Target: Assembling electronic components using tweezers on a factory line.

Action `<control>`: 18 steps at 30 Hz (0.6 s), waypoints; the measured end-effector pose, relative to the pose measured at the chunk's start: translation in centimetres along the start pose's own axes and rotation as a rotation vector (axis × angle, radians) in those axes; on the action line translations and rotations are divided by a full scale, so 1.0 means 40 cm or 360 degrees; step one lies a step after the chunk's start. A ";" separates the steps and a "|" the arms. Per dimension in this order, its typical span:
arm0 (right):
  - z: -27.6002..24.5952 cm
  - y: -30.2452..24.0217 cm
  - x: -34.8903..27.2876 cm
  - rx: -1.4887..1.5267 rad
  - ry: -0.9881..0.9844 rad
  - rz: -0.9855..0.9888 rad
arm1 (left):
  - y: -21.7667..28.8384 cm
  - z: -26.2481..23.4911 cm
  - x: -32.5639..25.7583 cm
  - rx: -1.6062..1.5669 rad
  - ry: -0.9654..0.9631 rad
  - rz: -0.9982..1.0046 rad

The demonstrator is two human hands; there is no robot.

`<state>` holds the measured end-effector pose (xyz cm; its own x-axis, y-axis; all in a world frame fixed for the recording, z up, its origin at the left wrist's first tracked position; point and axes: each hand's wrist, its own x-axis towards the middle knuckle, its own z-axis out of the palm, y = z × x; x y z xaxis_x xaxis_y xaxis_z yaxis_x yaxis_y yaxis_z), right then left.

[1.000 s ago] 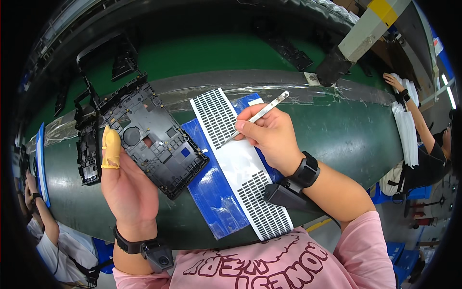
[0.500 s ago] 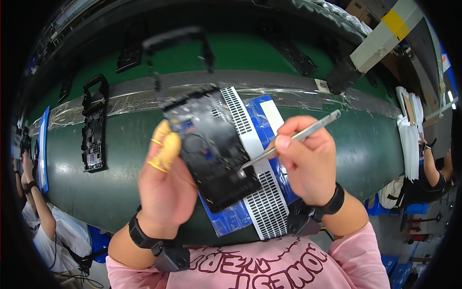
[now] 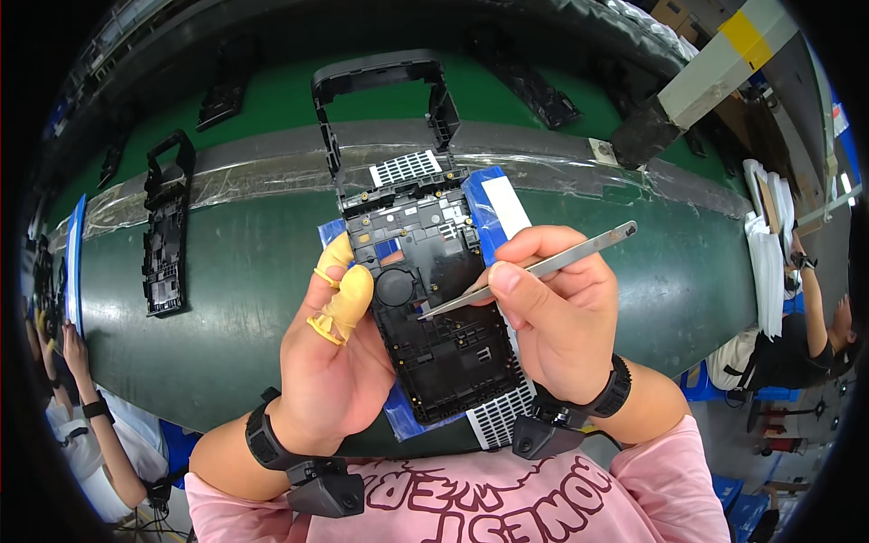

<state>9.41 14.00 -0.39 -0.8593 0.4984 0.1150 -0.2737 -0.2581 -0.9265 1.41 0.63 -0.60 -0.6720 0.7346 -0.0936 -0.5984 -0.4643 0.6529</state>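
Head view is showing the left hand (image 3: pixel 326 362) gripping a black plastic frame (image 3: pixel 425 299) by its left edge, held above a blue sheet (image 3: pixel 484 213) on the green table (image 3: pixel 235 271). Right hand (image 3: pixel 557 317) is pinching metal tweezers (image 3: pixel 534 269), their tip touching the frame's middle.

- I see one view only, head cam, the left of the worn pair, so no second view to overlap.
- It looks steeply down over the chest onto the green conveyor belt (image 3: pixel 226 271).
- Close range: left hand (image 3: pixel 330 362) and right hand (image 3: pixel 557 317) fill the centre.
- Fisheye: belt edges bow, corners go black.
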 end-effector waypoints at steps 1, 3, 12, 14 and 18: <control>0.000 0.001 0.000 0.0013 -0.0010 0.0013 | 0.000 0.002 0.000 0.0010 0.0013 -0.0004; 0.000 0.004 0.000 0.0035 -0.0012 0.0017 | 0.000 0.002 0.000 0.0028 0.0008 0.0005; 0.002 0.007 0.002 0.0053 -0.0045 0.0022 | 0.001 -0.002 -0.001 0.0070 0.0006 0.0013; 0.001 0.011 0.004 0.0061 -0.0052 0.0017 | -0.003 -0.004 0.002 0.0077 0.0010 0.0030; -0.001 0.010 0.005 0.0068 -0.0045 0.0046 | -0.003 -0.007 0.004 0.0080 0.0018 0.0021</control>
<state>9.15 14.02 -0.73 -0.8788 0.4669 0.0988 -0.2660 -0.3074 -0.9136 1.26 0.68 -0.92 -0.6849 0.7228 -0.0927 -0.5667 -0.4484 0.6912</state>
